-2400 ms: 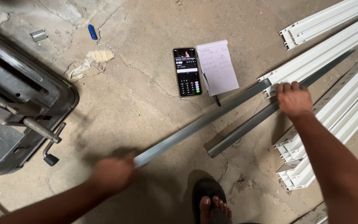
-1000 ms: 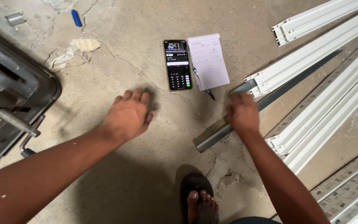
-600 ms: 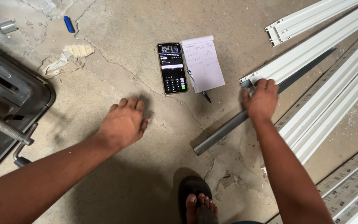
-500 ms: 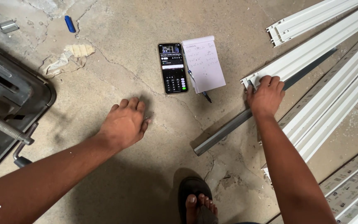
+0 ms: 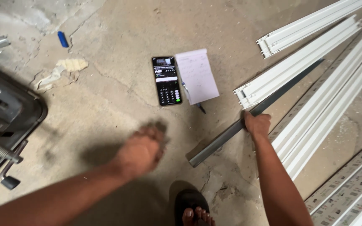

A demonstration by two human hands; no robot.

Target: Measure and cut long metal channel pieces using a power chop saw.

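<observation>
My right hand (image 5: 257, 124) grips a long grey metal channel (image 5: 218, 144) that lies slanting on the concrete floor, its near end by my foot. My left hand (image 5: 141, 150) hovers blurred above the bare floor, holding nothing, its fingers loosely curled. Beyond it lie a phone (image 5: 166, 80) with a lit calculator screen, a white notepad (image 5: 197, 75) and a pen (image 5: 192, 97) next to it.
Several long white profiles (image 5: 315, 54) lie stacked at the right. A grey metal machine with a crank handle (image 5: 5, 125) stands at the left. A blue marker (image 5: 63, 39), crumpled paper (image 5: 61, 71) and my sandalled foot (image 5: 192, 209) are also on the floor.
The second grey channel that my left hand held has gone from view. My right hand slid down the remaining channel and took hold of it. My left hand lifted off the floor and moves.
</observation>
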